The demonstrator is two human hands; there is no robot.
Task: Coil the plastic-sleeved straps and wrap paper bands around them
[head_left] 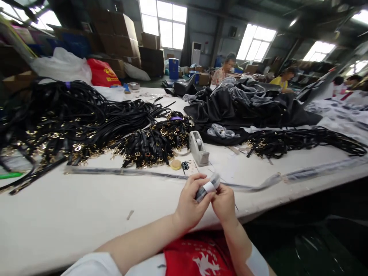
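Gripping a banded bundle (pixel 208 187) — fingers (pixel 197 181) of left hand (pixel 188 205) and right hand (pixel 225 202) closed — over white table (pixel 71 214), bright windows (pixel 171 33) beyond

Quick look from where I stand: white table (pixel 86 218) carries heaped long black straps (pixel 126 115), short buckled straps (pixel 146 147), piled black fabric (pixel 221 107), another strap bundle (pixel 299 141), tape dispenser (pixel 199 153), phone (pixel 186 167) just beside round yellow disc (pixel 176 165), plus long plastic-wrapped strip (pixel 115 171) stretched lengthwise.

One head-worn camera looking forward and down, sitting close above the left hand (pixel 190 205) and right hand (pixel 225 203), facing across the desk (pixel 86 214), taking in distant windows (pixel 171 33)
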